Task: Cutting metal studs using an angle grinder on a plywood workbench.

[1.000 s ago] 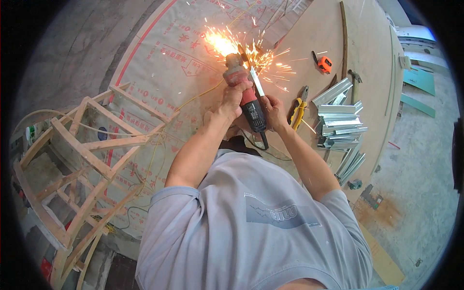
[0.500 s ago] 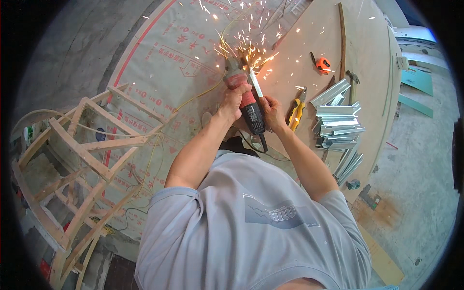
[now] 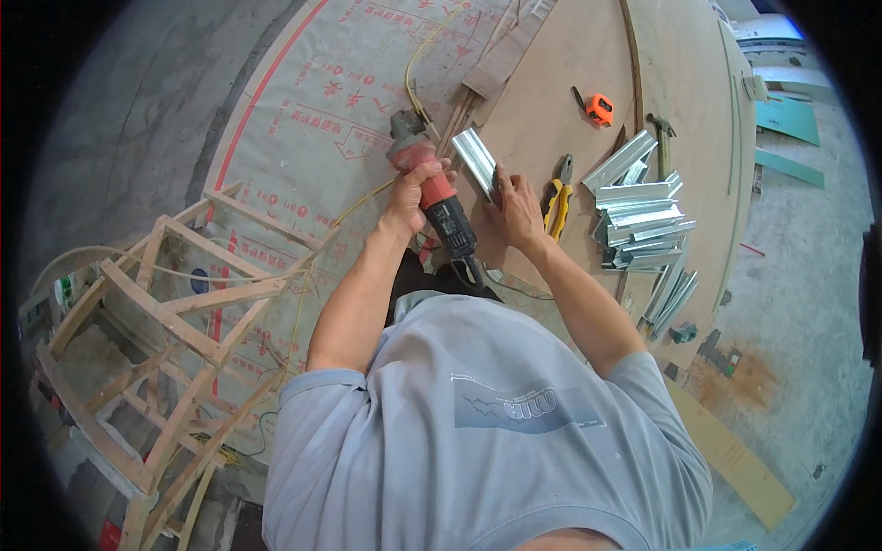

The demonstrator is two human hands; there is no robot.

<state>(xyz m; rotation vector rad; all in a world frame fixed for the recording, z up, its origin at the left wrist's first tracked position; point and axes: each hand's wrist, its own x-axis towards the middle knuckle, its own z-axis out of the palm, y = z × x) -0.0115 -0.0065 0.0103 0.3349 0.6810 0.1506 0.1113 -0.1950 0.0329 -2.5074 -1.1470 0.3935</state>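
Sparks gone; right hand (image 3: 516, 209) off grinder (image 3: 432, 193)

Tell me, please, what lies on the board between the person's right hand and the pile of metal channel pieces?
In the head view, yellow-handled pliers lie between the right hand and the pile of metal channel pieces, close beside the hand.
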